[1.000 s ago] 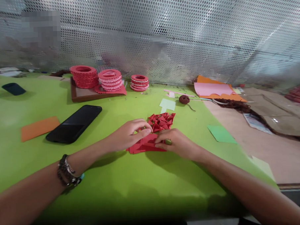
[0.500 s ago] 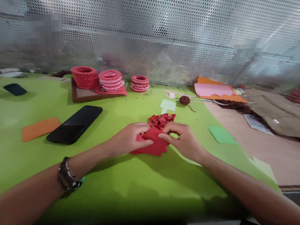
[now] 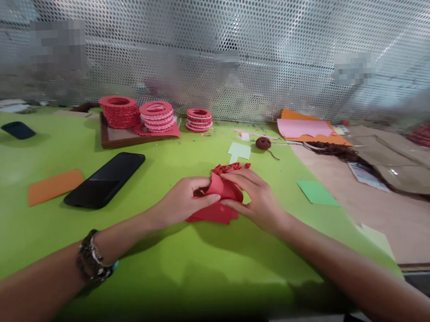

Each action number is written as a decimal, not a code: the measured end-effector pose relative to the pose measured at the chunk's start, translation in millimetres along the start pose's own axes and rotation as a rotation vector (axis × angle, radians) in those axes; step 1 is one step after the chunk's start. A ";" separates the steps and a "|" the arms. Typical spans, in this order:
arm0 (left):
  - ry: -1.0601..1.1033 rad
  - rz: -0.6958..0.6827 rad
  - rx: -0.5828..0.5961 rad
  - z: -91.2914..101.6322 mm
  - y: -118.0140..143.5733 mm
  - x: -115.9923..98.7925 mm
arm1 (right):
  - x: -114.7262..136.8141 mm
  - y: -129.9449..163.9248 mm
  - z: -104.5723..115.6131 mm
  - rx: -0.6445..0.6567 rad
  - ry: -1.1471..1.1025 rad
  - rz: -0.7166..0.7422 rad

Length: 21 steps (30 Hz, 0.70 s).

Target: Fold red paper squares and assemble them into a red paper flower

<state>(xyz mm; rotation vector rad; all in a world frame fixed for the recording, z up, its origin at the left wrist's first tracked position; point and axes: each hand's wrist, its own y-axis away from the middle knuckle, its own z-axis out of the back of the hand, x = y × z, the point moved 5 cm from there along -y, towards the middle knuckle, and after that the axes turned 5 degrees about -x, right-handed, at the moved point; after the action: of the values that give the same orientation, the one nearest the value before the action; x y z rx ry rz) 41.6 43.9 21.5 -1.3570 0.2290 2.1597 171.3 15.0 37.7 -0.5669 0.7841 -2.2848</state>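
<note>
Between my hands a piece of red paper (image 3: 227,189) is bent into a curve. My left hand (image 3: 183,200) grips its left side, thumb in front and fingers behind. On the right side, my right hand (image 3: 260,199) holds the same paper between thumb and fingers. Flat red paper pieces (image 3: 212,215) lie on the green tabletop (image 3: 205,256) just below it. Behind my hands sits a pile of folded red paper pieces (image 3: 233,168), partly hidden by my fingers and the paper.
A black phone (image 3: 105,180) and orange paper (image 3: 55,187) lie left. Stacked red and pink paper rings (image 3: 119,113) stand on a brown tray (image 3: 119,143) at the back. A brown yarn ball (image 3: 263,143) and green paper (image 3: 318,193) are right. A perforated metal panel (image 3: 195,33) rises behind.
The red paper, flatter before, is now curled over. My right hand has moved slightly left, with its fingers stretched over the paper's upper edge. My left hand keeps its hold.
</note>
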 end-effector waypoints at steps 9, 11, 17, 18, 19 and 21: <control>0.116 -0.038 -0.208 9.6 3.5 -3.9 | -3.7 -4.3 -1.4 0.059 -0.424 -0.372; 0.158 -0.024 -0.214 9.3 3.3 -3.2 | -4.5 -3.1 -5.6 0.101 -0.532 -0.449; 0.167 -0.015 -0.204 6.3 4.8 -6.7 | -4.3 1.5 -15.9 0.188 -0.719 -0.543; 0.168 -0.006 -0.206 6.2 5.1 -7.1 | -4.0 1.7 -16.0 0.192 -0.717 -0.548; 0.166 0.004 -0.207 6.1 5.4 -7.2 | -3.8 1.6 -15.6 0.191 -0.711 -0.551; 0.159 0.019 -0.209 6.8 5.5 -7.1 | -3.6 1.2 -14.2 0.179 -0.715 -0.564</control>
<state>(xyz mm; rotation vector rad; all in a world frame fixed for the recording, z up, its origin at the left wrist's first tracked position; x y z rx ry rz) 35.6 39.6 30.0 -1.6530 0.0781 2.1407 166.2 22.1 26.0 -1.5500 0.0615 -2.3190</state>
